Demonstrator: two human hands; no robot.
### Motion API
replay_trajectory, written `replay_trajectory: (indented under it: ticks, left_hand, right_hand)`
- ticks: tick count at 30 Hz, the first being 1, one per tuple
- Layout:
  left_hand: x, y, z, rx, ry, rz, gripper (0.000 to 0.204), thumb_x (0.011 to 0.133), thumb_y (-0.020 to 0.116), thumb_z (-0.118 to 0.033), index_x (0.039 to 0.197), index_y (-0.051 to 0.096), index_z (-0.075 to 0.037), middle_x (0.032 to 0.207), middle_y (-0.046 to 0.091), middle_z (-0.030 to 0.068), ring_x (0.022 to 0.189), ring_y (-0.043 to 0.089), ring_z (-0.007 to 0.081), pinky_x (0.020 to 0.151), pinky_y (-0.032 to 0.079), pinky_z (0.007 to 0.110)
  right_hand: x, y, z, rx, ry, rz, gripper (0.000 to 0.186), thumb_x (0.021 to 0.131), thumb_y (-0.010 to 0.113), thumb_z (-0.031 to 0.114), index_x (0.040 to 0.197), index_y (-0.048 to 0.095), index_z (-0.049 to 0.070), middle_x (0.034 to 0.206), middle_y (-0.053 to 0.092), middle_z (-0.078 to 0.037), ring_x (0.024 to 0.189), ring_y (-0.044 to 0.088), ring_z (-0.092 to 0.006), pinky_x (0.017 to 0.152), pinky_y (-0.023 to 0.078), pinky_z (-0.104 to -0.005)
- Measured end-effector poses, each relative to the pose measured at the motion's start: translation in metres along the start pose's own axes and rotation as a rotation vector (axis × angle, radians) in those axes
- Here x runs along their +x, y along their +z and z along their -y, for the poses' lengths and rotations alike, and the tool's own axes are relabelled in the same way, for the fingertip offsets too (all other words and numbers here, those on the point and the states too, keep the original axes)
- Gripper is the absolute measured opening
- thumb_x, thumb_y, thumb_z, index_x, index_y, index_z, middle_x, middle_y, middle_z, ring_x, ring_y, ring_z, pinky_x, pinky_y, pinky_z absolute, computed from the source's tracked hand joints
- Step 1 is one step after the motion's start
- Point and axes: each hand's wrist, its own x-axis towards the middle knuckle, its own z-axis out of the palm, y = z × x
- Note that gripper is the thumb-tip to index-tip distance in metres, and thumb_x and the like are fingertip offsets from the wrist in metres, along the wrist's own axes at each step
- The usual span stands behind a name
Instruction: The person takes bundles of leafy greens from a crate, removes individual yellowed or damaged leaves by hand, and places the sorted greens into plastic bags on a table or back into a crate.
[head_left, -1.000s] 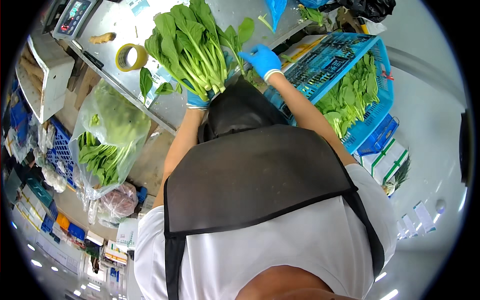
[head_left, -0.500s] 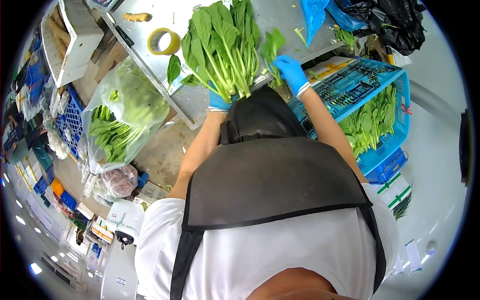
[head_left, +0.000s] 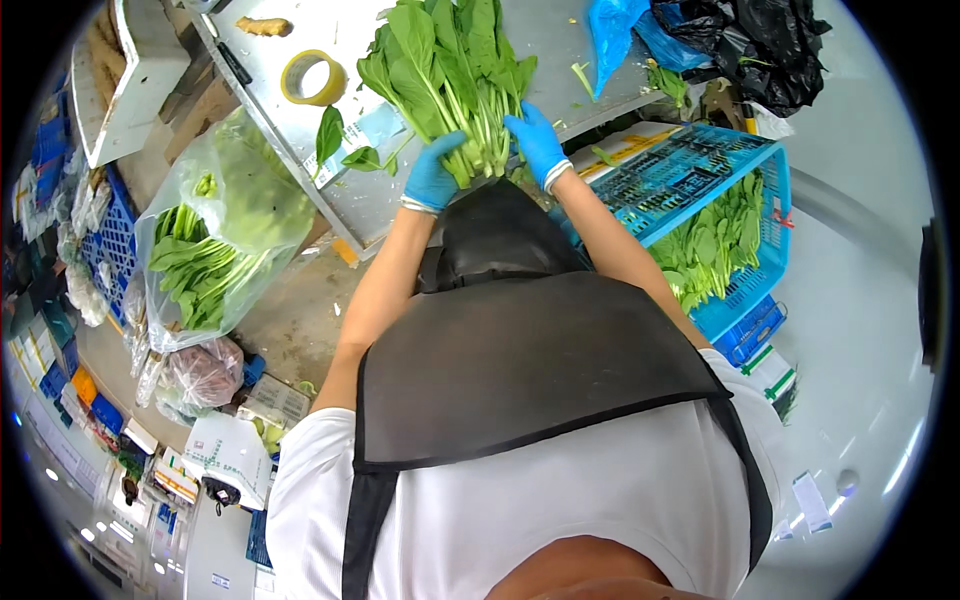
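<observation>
A large bunch of leafy greens (head_left: 440, 70) lies on the metal table, its leaves toward the far side and its pale stem ends toward me. My gloved left hand (head_left: 434, 174) grips the stems from the left, close to their cut ends. On the right side, my gloved right hand (head_left: 538, 142) presses its fingers against the stems, so the bunch sits between both hands. Part of each hand's fingers is hidden by the greens. Loose leaves (head_left: 328, 134) lie on the table beside the bunch.
A yellow tape roll (head_left: 291, 78), a ginger root (head_left: 263, 26) and a black pen (head_left: 234, 63) lie on the metal table (head_left: 345, 205). Left stands a clear bag of greens (head_left: 215, 255); right, a blue crate (head_left: 775, 235) holds more. Black plastic bags (head_left: 765, 50) lie far right.
My right hand has moved left to the bunch, bringing the small leafy piece it held against it. My left hand now shows more beside the stems. The whole view has shifted slightly.
</observation>
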Motion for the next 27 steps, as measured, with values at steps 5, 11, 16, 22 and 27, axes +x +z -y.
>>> replay_trajectory:
  ticks: [5, 11, 16, 22, 27]
  left_hand:
    - [0.02, 0.001, 0.021, -0.032, 0.009, 0.086, 0.035, 0.086, 0.06, -0.004, 0.12, 0.056, 0.001, 0.113, 0.063, 0.0139, 0.104, 0.062, 0.0273, 0.093, 0.051, 0.039]
    - [0.02, 0.007, 0.022, 0.033, 0.024, 0.154, 0.037, 0.086, 0.058, -0.001, 0.123, 0.054, 0.002, 0.115, 0.063, 0.0136, 0.105, 0.062, 0.0273, 0.095, 0.05, 0.04]
    - [0.018, 0.006, 0.02, 0.102, 0.138, 0.09, 0.037, 0.086, 0.058, 0.0, 0.123, 0.054, 0.002, 0.116, 0.062, 0.0133, 0.107, 0.061, 0.0271, 0.097, 0.049, 0.039]
    - [0.02, -0.018, 0.019, -0.039, 0.05, 0.056, 0.038, 0.086, 0.058, 0.0, 0.123, 0.053, 0.003, 0.116, 0.062, 0.0136, 0.109, 0.06, 0.0265, 0.098, 0.048, 0.038]
    - [0.018, -0.015, 0.015, -0.031, 0.06, 0.119, 0.039, 0.086, 0.058, -0.001, 0.124, 0.053, 0.003, 0.119, 0.061, 0.014, 0.112, 0.058, 0.0278, 0.099, 0.047, 0.038]
  right_hand:
    - [0.014, -0.022, -0.002, -0.992, -0.378, -0.574, 0.049, 0.086, 0.065, 0.024, 0.127, 0.051, 0.001, 0.116, 0.059, -0.016, 0.099, 0.061, -0.0343, 0.086, 0.05, -0.0394]
    - [0.009, 0.022, 0.033, -0.943, -0.423, -0.212, 0.044, 0.079, 0.073, 0.038, 0.109, 0.066, 0.007, 0.093, 0.066, -0.014, 0.084, 0.064, -0.0316, 0.077, 0.051, -0.0387]
    - [0.006, -0.018, 0.038, -0.041, -0.122, -0.12, 0.024, 0.087, 0.069, 0.026, 0.092, 0.066, 0.002, 0.075, 0.057, 0.001, 0.066, 0.052, -0.008, 0.059, 0.043, -0.025]
    - [-0.052, -0.126, 0.035, 0.339, -0.063, 0.362, 0.031, 0.089, 0.06, 0.019, 0.113, 0.061, -0.001, 0.093, 0.062, -0.009, 0.087, 0.06, -0.0193, 0.076, 0.049, -0.0325]
    - [-0.045, -0.166, 0.027, -1.493, -0.091, -0.402, 0.065, 0.083, 0.07, 0.036, 0.135, 0.05, 0.001, 0.114, 0.062, -0.017, 0.102, 0.061, -0.028, 0.089, 0.05, -0.0391]
